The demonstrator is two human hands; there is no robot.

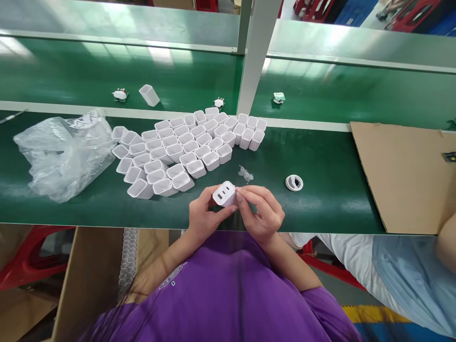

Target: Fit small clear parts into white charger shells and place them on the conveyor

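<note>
A white charger housing (225, 194), its face showing several port slots, is held over the table's near edge. My left hand (204, 213) is closed around its left and lower side. At its right edge, my right hand (261, 211) pinches with thumb and forefinger; whether a small part sits between those fingertips is hidden. Just beyond the hands lies a little heap of tiny clear pieces (245, 174). Many open white plastic housings (185, 138) stand packed together to the left and behind, hollow ends up.
A clear plastic bag (67, 152) lies at the left. To the right are a white ring-shaped roll (294, 183) and a cardboard sheet (406, 180). Circuit pieces (120, 94) and one housing (148, 95) rest on the green conveyor behind. A metal post (258, 57) rises there. Another person sits at right.
</note>
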